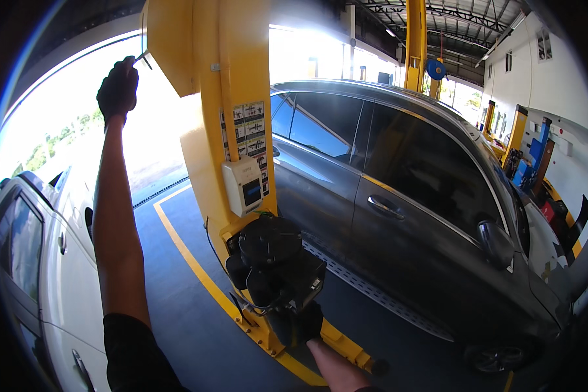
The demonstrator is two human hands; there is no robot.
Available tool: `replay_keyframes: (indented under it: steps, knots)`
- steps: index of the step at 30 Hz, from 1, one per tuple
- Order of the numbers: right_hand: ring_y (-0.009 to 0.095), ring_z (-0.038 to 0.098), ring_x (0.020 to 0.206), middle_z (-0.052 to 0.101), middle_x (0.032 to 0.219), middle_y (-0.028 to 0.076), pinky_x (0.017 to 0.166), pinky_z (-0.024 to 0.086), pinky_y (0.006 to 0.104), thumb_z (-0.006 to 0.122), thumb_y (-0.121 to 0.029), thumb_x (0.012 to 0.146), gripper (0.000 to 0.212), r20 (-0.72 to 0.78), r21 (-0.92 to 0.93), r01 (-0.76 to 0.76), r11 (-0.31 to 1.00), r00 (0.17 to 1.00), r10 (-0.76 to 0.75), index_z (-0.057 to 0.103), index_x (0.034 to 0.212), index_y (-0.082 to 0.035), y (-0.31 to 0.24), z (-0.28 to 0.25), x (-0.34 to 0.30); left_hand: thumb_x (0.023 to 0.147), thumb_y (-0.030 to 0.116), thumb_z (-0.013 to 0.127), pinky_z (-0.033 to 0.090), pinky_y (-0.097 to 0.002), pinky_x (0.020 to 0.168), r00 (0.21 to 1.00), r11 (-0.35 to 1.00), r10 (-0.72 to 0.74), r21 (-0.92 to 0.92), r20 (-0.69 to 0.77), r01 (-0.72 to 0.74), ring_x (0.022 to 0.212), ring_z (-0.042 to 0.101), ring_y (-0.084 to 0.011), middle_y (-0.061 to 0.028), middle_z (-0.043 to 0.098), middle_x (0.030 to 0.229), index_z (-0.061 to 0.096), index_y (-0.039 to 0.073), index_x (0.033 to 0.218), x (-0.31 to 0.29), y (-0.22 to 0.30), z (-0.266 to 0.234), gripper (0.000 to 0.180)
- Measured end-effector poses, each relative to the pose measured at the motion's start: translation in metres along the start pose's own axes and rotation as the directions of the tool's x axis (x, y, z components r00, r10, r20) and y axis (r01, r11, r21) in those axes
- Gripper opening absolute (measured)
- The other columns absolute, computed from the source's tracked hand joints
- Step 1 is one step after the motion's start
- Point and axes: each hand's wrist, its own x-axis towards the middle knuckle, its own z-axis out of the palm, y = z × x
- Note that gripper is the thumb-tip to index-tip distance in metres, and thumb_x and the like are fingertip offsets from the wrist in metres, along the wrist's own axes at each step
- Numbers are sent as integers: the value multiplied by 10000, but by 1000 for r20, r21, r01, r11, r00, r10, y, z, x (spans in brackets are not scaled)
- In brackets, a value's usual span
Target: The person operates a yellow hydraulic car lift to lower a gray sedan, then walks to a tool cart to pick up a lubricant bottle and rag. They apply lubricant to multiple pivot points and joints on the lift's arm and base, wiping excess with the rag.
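My left hand [119, 89], in a dark glove, is raised high on the left. Its fingers are closed round the end of a thin metal lever [142, 57] that sticks out of the yellow lift post [206, 124]. Low on the post is mounted a black motor and pump unit [271, 251]. My right hand [302, 323], gloved in black as well, reaches up to the underside of this unit. Dark glove and dark housing merge there, so its fingers cannot be made out. A pale control box [243, 186] with a small screen is fixed above the motor.
A dark grey car [398, 189] stands close on the right of the post, with a perforated side step [379, 287]. A white car [65, 274] is at the left. A yellow lift arm [346, 346] runs low beside my right wrist. Yellow lines [189, 255] mark the blue-grey floor.
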Motion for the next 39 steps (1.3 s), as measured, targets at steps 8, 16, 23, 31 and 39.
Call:
replay_keyframes:
  steps: [8, 16, 23, 31, 39]
  knots:
    - [415, 684, 1007, 705, 1078, 231, 858, 535, 512, 717, -417, 887, 499, -56, -164, 104, 981, 992, -114, 683, 1138, 14, 30, 22, -8, 1063, 339, 476, 579, -513, 876, 999, 999, 38, 30, -3, -38, 1032, 713, -354, -72, 680, 1209, 573, 261, 1333, 2, 3, 1, 297]
    - [422, 688, 969, 712, 1042, 228, 839, 543, 512, 711, -461, 894, 514, -53, -155, 109, 982, 992, -119, 697, 1130, -4, 30, 17, -4, 1067, 340, 461, 582, -518, 864, 999, 999, 37, 13, -11, -37, 1013, 715, -365, -71, 685, 1204, 579, 253, 1322, 1, 6, -1, 294]
    - [418, 702, 967, 720, 1028, 220, 835, 550, 508, 706, -493, 902, 505, -72, -97, 97, 991, 992, -104, 720, 1082, -21, 11, 8, -2, 1072, 349, 475, 590, -509, 843, 999, 998, 40, 56, -23, -39, 988, 718, -359, -65, 688, 1184, 567, 263, 1333, 0, 2, 2, 290]
    - [426, 696, 916, 715, 970, 214, 796, 550, 511, 736, -476, 891, 480, -96, -114, 148, 982, 983, -159, 707, 1027, -17, 20, 11, -2, 1074, 350, 478, 593, -510, 835, 996, 997, 61, 45, -61, -58, 979, 719, -353, -59, 684, 1195, 566, 269, 1342, 0, -1, 7, 294]
    - [421, 684, 892, 711, 967, 207, 785, 538, 512, 739, -495, 895, 494, -106, -136, 148, 980, 981, -163, 693, 1031, -22, 24, 18, -3, 1073, 349, 472, 593, -514, 848, 998, 998, 43, 40, -35, -42, 998, 725, -352, -64, 688, 1189, 575, 273, 1331, 1, 0, 5, 288]
